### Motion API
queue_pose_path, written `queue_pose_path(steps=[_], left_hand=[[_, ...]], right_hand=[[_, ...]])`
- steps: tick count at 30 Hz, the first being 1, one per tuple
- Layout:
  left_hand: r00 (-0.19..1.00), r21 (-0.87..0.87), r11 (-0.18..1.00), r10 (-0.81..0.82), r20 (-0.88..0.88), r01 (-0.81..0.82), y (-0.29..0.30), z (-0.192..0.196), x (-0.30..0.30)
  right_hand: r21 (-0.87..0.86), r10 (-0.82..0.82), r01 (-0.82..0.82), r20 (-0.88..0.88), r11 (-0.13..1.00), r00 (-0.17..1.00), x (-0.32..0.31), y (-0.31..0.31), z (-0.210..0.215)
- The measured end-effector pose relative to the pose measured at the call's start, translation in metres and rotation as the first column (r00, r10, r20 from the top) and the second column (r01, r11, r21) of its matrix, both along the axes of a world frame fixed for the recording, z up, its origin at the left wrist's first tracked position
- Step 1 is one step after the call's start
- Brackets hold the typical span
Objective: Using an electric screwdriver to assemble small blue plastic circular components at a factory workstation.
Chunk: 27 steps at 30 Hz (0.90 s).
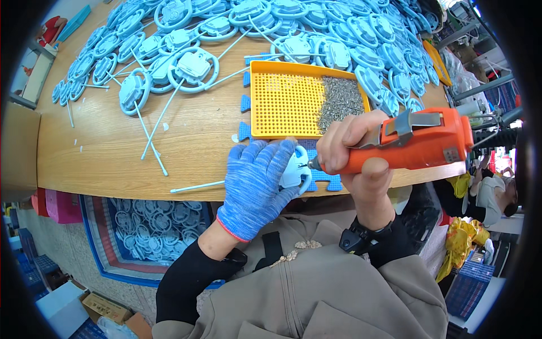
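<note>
In a blue knitted glove, my left hand is closed over a light blue plastic part with a round rim and a thin stem, pressing it at the table's near edge. The stem sticks out to the left. My bare right hand grips an orange electric screwdriver, held nearly level. Its bit meets the right side of the part; whether a screw sits under the tip is too small to tell. Just beyond both hands lies a yellow perforated tray with many small metal screws heaped at its right end.
Similar light blue parts pile across the far side of the wooden table, stems pointing various ways. A blue foam mat lies under the work. Below the table edge at left, a lined bin holds more parts. Another person is at far right.
</note>
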<state>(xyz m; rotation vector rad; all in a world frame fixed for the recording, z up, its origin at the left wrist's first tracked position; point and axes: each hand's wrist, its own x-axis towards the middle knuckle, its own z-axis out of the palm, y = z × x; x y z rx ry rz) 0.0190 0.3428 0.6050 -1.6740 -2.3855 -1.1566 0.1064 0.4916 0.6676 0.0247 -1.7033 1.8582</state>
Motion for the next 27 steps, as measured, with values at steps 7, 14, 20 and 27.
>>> queue_pose_path(steps=[7,14,20,27], left_hand=[[1.0,0.034,0.999,-0.029,-0.009,0.029,0.007,0.001,-0.005],[0.993,-0.037,0.994,-0.106,-0.046,0.104,0.002,0.003,-0.008],[0.999,-0.362,0.932,-0.003,0.033,0.015,-0.082,0.046,-0.025],[0.952,-0.302,0.908,0.244,-0.183,-0.291,-0.102,0.025,-0.121]], right_hand=[[-0.042,0.093,-0.096,-0.063,0.995,0.994,-0.006,0.0,-0.004],[-0.097,0.105,-0.106,-0.018,0.99,0.994,-0.009,-0.004,-0.002],[-0.135,0.142,-0.163,-0.149,0.977,0.979,-0.025,0.03,0.008],[-0.103,-0.18,0.164,-0.167,0.981,0.97,-0.09,0.094,-0.02]])
